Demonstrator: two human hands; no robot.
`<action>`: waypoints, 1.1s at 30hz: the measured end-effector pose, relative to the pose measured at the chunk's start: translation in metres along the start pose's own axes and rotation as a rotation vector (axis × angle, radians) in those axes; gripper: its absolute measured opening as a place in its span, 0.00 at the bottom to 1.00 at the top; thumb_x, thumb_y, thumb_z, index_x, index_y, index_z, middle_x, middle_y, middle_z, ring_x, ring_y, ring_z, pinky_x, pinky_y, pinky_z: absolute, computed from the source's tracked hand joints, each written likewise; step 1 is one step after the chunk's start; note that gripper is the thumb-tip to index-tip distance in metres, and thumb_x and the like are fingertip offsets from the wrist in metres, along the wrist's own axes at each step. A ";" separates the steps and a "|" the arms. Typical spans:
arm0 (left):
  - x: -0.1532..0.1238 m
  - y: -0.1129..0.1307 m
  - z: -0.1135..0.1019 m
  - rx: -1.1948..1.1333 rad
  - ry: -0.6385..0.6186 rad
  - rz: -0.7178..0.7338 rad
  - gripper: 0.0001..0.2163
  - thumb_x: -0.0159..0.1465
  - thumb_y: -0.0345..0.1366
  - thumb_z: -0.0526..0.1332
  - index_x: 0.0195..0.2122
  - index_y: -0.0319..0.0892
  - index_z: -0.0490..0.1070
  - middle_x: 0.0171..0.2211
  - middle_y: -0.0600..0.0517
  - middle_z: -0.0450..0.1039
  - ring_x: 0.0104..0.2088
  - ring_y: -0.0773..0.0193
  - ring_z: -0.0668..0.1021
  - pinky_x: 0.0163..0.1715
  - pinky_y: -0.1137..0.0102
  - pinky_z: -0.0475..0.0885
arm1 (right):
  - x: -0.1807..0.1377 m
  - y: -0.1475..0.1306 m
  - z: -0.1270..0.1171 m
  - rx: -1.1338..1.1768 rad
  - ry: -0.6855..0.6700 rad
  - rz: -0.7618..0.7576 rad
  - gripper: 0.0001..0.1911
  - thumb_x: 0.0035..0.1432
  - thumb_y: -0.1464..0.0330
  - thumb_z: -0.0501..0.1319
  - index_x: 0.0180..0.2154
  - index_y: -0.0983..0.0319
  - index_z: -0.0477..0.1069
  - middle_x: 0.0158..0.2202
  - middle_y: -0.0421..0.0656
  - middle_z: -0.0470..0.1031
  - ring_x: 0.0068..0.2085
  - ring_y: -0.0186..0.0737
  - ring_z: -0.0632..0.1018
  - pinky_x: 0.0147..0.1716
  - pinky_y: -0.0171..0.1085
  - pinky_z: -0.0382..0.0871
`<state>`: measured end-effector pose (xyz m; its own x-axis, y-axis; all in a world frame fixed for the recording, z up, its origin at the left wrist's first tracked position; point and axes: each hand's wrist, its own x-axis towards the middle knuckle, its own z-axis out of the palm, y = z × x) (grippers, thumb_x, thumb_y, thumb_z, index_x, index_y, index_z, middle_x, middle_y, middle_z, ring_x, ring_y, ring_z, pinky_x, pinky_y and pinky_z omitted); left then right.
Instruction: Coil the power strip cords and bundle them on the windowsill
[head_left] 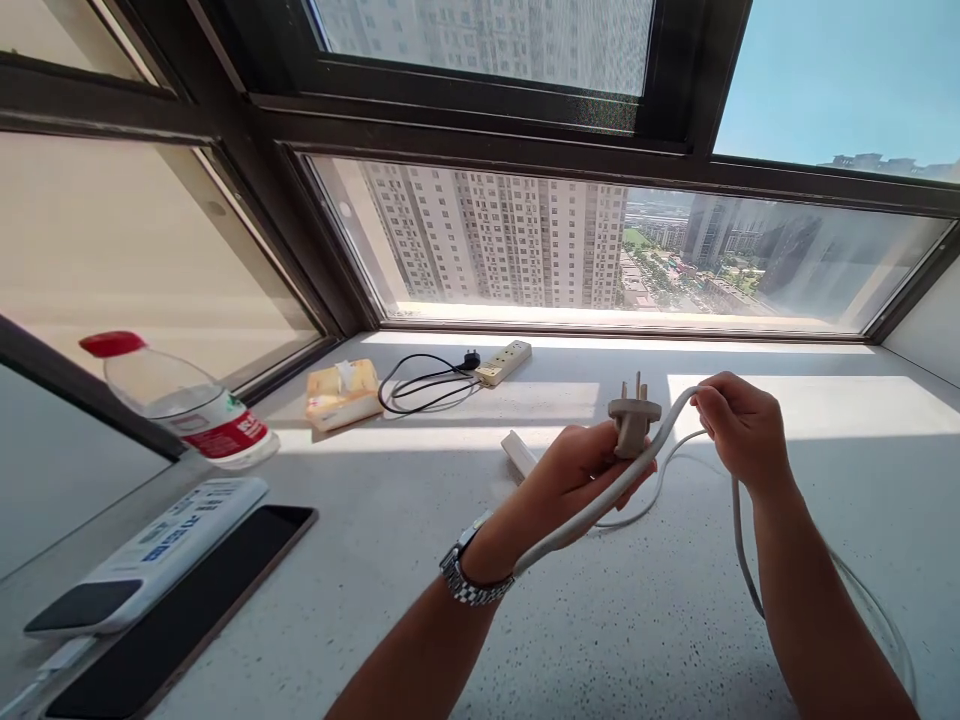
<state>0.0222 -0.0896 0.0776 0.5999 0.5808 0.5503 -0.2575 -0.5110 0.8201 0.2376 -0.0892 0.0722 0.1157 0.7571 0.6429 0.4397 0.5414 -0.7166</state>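
My left hand is closed around a beige three-pin plug, its prongs pointing up, and around the first stretch of its white cable. A metal watch sits on that wrist. My right hand pinches the same cable a little further along, where it bends over above the sill. From there the cable drops and loops on the speckled window sill. A white block lies on the sill just behind my left hand, partly hidden.
A second white power strip with a coiled black cord lies near the window. A tissue pack, a red-capped water bottle on its side, a white remote and a dark phone lie at the left.
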 end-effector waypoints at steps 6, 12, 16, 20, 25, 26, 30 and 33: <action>0.005 -0.004 -0.005 0.353 0.233 0.226 0.12 0.66 0.39 0.60 0.27 0.40 0.68 0.24 0.52 0.71 0.24 0.68 0.73 0.24 0.73 0.70 | -0.005 0.010 0.030 0.022 -0.242 0.183 0.29 0.62 0.44 0.52 0.26 0.62 0.68 0.17 0.34 0.56 0.20 0.30 0.57 0.20 0.32 0.51; 0.006 -0.010 -0.011 0.624 0.409 0.418 0.06 0.67 0.38 0.59 0.38 0.41 0.70 0.37 0.47 0.76 0.35 0.63 0.78 0.33 0.69 0.75 | -0.016 0.004 0.057 0.217 -0.391 0.295 0.32 0.61 0.40 0.49 0.24 0.61 0.63 0.17 0.34 0.56 0.19 0.28 0.56 0.18 0.32 0.48; 0.005 -0.016 -0.013 0.583 0.341 0.282 0.09 0.69 0.39 0.55 0.44 0.41 0.71 0.40 0.46 0.78 0.37 0.62 0.80 0.38 0.66 0.76 | -0.019 -0.005 0.062 0.398 -0.414 0.366 0.34 0.56 0.38 0.53 0.20 0.61 0.60 0.16 0.34 0.55 0.17 0.26 0.54 0.16 0.31 0.46; 0.009 -0.029 -0.006 0.503 0.288 0.217 0.10 0.69 0.40 0.56 0.45 0.41 0.72 0.40 0.46 0.79 0.39 0.61 0.80 0.39 0.66 0.76 | -0.023 -0.016 0.064 0.530 -0.326 0.416 0.36 0.52 0.37 0.56 0.15 0.60 0.56 0.12 0.33 0.51 0.14 0.25 0.52 0.13 0.31 0.44; 0.011 -0.034 0.002 0.304 0.216 0.226 0.12 0.70 0.40 0.55 0.33 0.41 0.73 0.26 0.50 0.76 0.24 0.66 0.77 0.27 0.70 0.74 | -0.023 -0.020 0.058 0.656 -0.454 0.469 0.37 0.47 0.32 0.55 0.27 0.62 0.67 0.15 0.34 0.59 0.14 0.29 0.62 0.11 0.29 0.45; 0.011 -0.032 0.001 0.305 0.242 0.217 0.13 0.69 0.40 0.55 0.32 0.41 0.73 0.24 0.51 0.75 0.23 0.67 0.76 0.26 0.71 0.74 | -0.022 -0.020 0.056 0.667 -0.508 0.476 0.36 0.47 0.34 0.57 0.29 0.62 0.67 0.16 0.35 0.61 0.15 0.29 0.64 0.12 0.28 0.46; 0.011 -0.021 -0.008 0.332 0.461 0.211 0.13 0.69 0.41 0.57 0.32 0.40 0.74 0.27 0.50 0.79 0.29 0.63 0.80 0.33 0.68 0.77 | -0.017 -0.018 0.051 0.665 -0.673 0.546 0.27 0.52 0.45 0.65 0.32 0.63 0.68 0.19 0.31 0.59 0.15 0.24 0.60 0.13 0.27 0.49; 0.013 -0.015 -0.017 0.216 0.616 0.237 0.14 0.68 0.42 0.57 0.28 0.40 0.71 0.24 0.51 0.77 0.26 0.64 0.79 0.30 0.68 0.77 | -0.015 -0.015 0.052 0.613 -0.806 0.575 0.23 0.54 0.50 0.65 0.34 0.63 0.68 0.20 0.31 0.62 0.16 0.24 0.62 0.14 0.27 0.56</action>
<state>0.0211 -0.0629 0.0751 -0.0095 0.6593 0.7518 -0.1336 -0.7459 0.6525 0.1829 -0.0898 0.0587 -0.5385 0.8424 -0.0194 -0.0236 -0.0381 -0.9990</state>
